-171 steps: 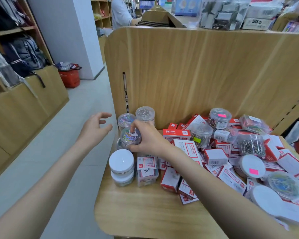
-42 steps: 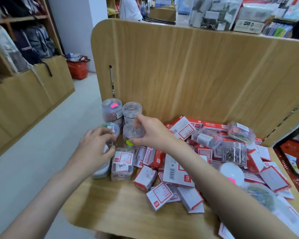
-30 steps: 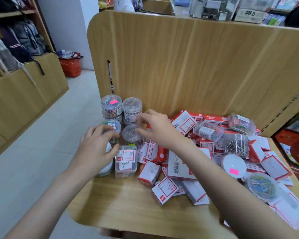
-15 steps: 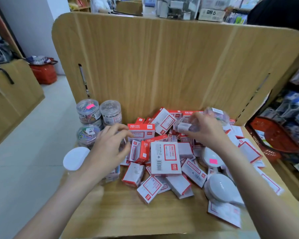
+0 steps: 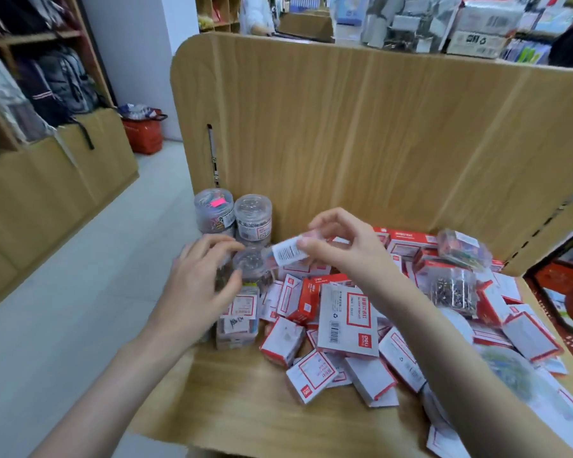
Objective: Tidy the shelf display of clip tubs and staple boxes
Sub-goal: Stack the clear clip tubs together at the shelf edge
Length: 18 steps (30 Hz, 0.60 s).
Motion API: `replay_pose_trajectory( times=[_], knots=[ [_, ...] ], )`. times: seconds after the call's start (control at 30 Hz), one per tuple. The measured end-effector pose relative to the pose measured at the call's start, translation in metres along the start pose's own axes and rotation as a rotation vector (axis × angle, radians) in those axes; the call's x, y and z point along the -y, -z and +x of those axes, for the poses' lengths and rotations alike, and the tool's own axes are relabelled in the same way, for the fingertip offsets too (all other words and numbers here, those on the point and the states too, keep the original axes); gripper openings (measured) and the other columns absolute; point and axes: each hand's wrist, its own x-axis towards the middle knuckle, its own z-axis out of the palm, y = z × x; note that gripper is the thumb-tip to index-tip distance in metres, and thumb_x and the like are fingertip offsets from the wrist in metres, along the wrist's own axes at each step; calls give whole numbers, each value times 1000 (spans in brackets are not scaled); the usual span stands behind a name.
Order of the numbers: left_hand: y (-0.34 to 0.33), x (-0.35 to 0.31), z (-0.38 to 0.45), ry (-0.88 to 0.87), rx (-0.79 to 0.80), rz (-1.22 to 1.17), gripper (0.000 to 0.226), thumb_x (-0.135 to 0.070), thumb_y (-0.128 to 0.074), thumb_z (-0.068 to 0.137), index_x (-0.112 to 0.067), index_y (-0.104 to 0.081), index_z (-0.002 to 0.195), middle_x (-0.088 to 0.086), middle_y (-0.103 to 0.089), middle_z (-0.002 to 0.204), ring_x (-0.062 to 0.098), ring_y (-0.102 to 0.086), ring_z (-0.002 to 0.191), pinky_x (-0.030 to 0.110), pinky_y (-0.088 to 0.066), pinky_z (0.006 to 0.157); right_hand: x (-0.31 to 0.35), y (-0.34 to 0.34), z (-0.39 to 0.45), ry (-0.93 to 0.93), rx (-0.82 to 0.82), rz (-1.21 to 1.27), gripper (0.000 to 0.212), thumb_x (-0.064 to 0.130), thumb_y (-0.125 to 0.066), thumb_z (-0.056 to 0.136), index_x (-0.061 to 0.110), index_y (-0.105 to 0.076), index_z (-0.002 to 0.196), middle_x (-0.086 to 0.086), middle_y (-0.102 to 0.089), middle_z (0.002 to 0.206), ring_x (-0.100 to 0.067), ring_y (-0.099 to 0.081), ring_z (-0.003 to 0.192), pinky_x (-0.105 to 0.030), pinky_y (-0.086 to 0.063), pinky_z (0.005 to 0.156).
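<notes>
Shelf (image 5: 245, 408): wooden shelf board with a tall wooden back panel (image 5: 361, 133); it carries all the stock.
Right hand (image 5: 341, 246): raised above the middle of the pile; grip closed, thumb and fingertips pinching a small clear tub (image 5: 286, 254) lying on its side, white barcode label facing the camera.
Held tub position: in the air, just right of the standing tubs and above the far-left part of the box pile.
Left hand (image 5: 202, 279): at the left edge of the shelf; fingers curled round a clear clip tub (image 5: 250, 269) standing on the shelf. How firmly this grip holds cannot be told, owing to blur.
Far-left tubs: two clear tubs upright side by side against the back panel, the pink-tagged tub (image 5: 214, 213) to the left and the silver-clip tub (image 5: 253, 216) to the right.
Near-left item: a clear labelled box (image 5: 237, 320) just below the left hand.
Staple boxes (image 5: 344, 320): red and white, heaped in disorder over the middle and right of the shelf, many tilted or overlapping.
Right-side tubs: one tub of coloured clips (image 5: 462, 249) and one of dark clips (image 5: 452, 290), lying among the boxes.
Floor, far left: a red basket (image 5: 143, 133).
</notes>
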Motion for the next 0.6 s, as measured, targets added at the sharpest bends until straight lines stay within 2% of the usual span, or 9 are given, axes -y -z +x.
replay_pose_trajectory(
  times=[0.1,0.2,0.3,0.37,0.43,0.47,0.6],
  knots=[
    [11,17,-13,85,-13,46,47,-39,-40,75,-12,-63,105,3,-57,108,23,-51,101,20,-29,87,-6,-24,13,-122,-11,118,24,13,-72,77,3,-55,90,-13,-64,76,-17,-62,56,-27,-54,59],
    [20,24,-23,132,5,40,48,-41,-40,75,-13,-62,107,3,-55,107,19,-47,101,13,-24,85,-7,-40,20,-134,32,92,24,13,-73,76,6,-54,90,-10,-64,79,-21,-63,62,-36,-53,70],
    [21,26,-30,118,24,32,46,-41,-41,77,-13,-62,107,0,-53,108,13,-43,101,12,-24,86,-14,-48,19,5,112,-173,32,16,-77,71,15,-52,90,-2,-59,84,-14,-58,66,-29,-48,65],
    [19,30,-35,118,29,34,45,-39,-40,77,-13,-63,105,1,-55,108,15,-45,100,14,-25,87,-27,-52,11,107,171,-420,38,23,-78,67,21,-48,90,-2,-56,91,-15,-56,75,-27,-45,68],
    [16,31,-39,127,30,15,43,-38,-40,79,-12,-64,103,0,-55,107,16,-47,99,13,-25,87,-44,-55,-2,180,217,-583,39,27,-77,67,23,-46,91,-2,-50,96,-10,-48,84,-16,-39,72],
    [15,31,-41,131,29,-1,43,-38,-39,80,-12,-64,103,-3,-54,106,14,-47,100,12,-25,86,-49,-56,-9,196,233,-614,39,27,-76,68,23,-45,92,-1,-48,98,-8,-45,86,-12,-35,72],
    [14,32,-41,131,39,-35,44,-40,-38,80,-13,-63,105,-6,-51,106,17,-48,100,12,-25,84,-52,-55,-17,199,171,-608,39,28,-74,71,22,-46,97,3,-46,101,-6,-44,87,-15,-33,71]
  ],
)
